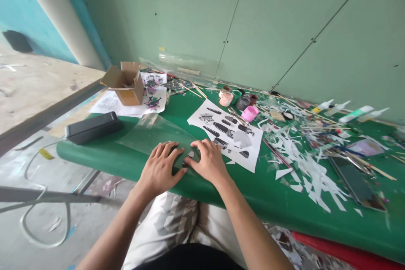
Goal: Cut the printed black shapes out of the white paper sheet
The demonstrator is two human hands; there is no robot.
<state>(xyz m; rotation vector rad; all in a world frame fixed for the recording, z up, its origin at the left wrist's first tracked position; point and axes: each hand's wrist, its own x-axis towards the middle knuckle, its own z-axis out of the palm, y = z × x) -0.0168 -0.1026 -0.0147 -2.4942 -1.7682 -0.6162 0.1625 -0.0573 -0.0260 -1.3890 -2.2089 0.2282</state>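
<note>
A clear plastic sheet [148,135] lies on the green table [221,190] near its front edge. My left hand [160,168] rests flat on the sheet's near corner, fingers spread, thumb reaching right. My right hand [209,161] lies beside it with fingers curled, its fingertips pressing small dark paper cut-outs [190,154] under or on the sheet. Just right of my hands lies a white printed page [229,133] with black shapes, some cut out.
A black case [93,127] and an open cardboard box [126,82] stand at the left end. Small paint pots [238,101], glue tubes [348,112], sticks and many white paper scraps [303,164] cover the right side. A phone [356,181] lies far right. The wall is close behind.
</note>
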